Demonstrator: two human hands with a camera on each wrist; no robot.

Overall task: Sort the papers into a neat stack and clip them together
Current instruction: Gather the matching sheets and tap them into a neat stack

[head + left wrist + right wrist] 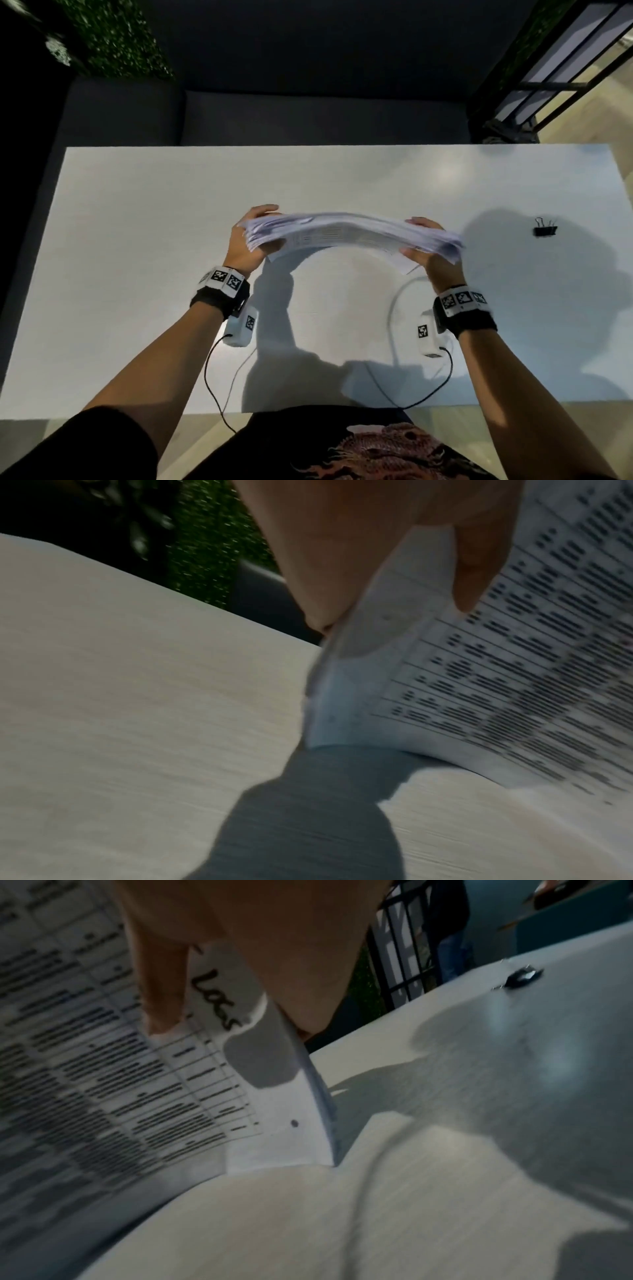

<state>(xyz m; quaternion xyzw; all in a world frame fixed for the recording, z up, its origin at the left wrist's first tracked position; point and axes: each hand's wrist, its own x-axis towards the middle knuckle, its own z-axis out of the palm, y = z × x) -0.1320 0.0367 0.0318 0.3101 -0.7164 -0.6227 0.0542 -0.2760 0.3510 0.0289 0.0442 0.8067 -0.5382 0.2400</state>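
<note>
**Papers held off the table at both ends, clip lying apart**

Papers (pixel 352 234): one sheaf, held crosswise in front of the person above the white table (pixel 137 240). The sheaf bows upward in the middle and droops toward each end. Edges are not flush; at both ends the sheets fan out in steps, and the head view blurs them. A shadow of the sheaf and arms falls on the table beneath.

Left hand (pixel 248 245): grips the left end of the sheaf. Thumb (pixel 479 561) lies on the near, printed face; the fingers (pixel 325 561) curl round the far side, so the end is pinched between them. The left wrist view shows the printed sheet (pixel 514 669) as a ruled table with rows of dark text, too blurred to read.

Right hand (pixel 430 250): grips the right end the same way, thumb (pixel 161 993) on the printed face and fingers (pixel 291 961) behind the sheets. The right wrist view shows a handwritten dark word (pixel 214 1000) on the white margin beside the thumb; I cannot read it with confidence. A small dark dot (pixel 294 1123) sits near the sheet's lower corner.

Binder clip (pixel 545 229): black, wire handles up, lying on the table to the right of the right hand, well apart from the papers. It also appears in the right wrist view (pixel 522 976), far along the table.

Both wrists carry black bands with patterned white tags; a cable (pixel 212 383) runs from the left one.
</note>
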